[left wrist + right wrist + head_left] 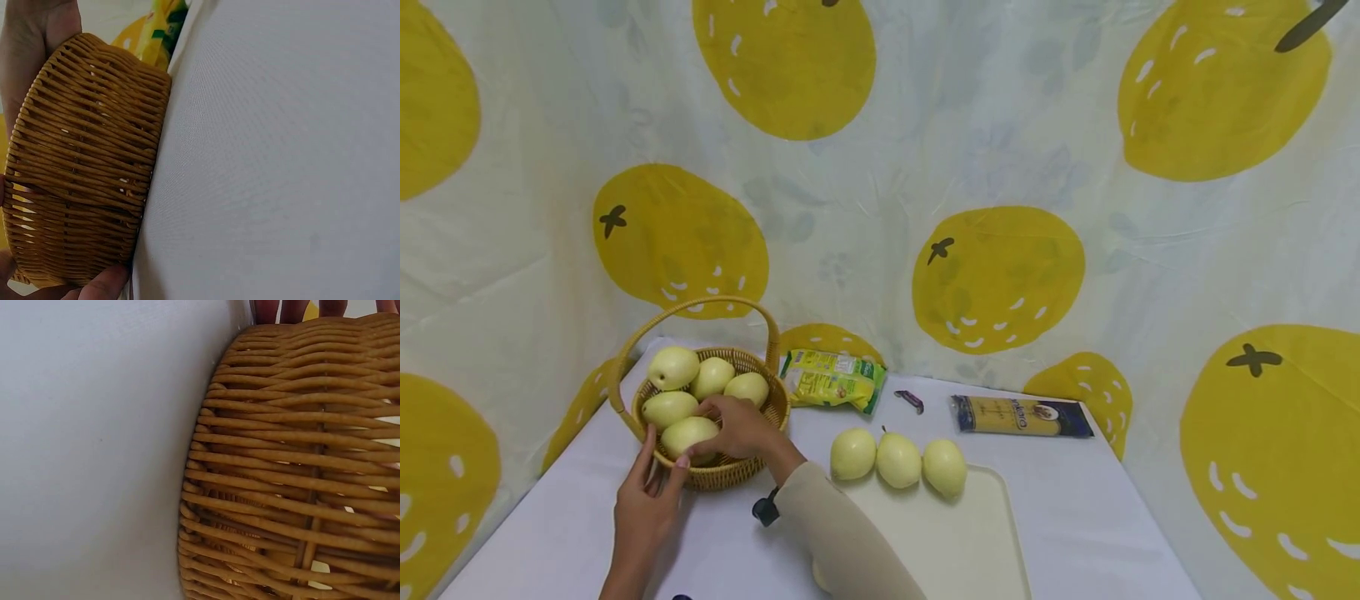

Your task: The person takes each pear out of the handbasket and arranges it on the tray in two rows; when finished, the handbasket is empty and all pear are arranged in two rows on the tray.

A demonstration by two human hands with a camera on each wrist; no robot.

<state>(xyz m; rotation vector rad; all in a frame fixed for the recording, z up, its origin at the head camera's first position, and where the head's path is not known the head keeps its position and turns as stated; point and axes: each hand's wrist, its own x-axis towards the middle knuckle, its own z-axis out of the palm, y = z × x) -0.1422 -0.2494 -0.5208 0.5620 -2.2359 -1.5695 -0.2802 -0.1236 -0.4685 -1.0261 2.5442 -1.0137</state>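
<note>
A wicker basket (730, 477) with a tall arched handle stands on the left of the table, holding several pale yellow-green pears. My right hand (741, 427) reaches into it and grips the front pear (690, 437), thumb on the near side. At the basket's near left, my left hand (646, 504) holds the wall, its thumb near the rim. The left wrist view shows the woven side of the basket (81, 162) with fingertips (106, 284) low against it. In the right wrist view, the basket (300, 456) hides the right hand's grasp.
Three pears (898, 461) lie along the far edge of a cream tray (940, 542); my right sleeve mostly covers another pale round shape. Behind are a yellow-green packet (831, 383), a small purple-wrapped item (910, 401) and a long pasta packet (1022, 416). A fruit-print curtain surrounds the table.
</note>
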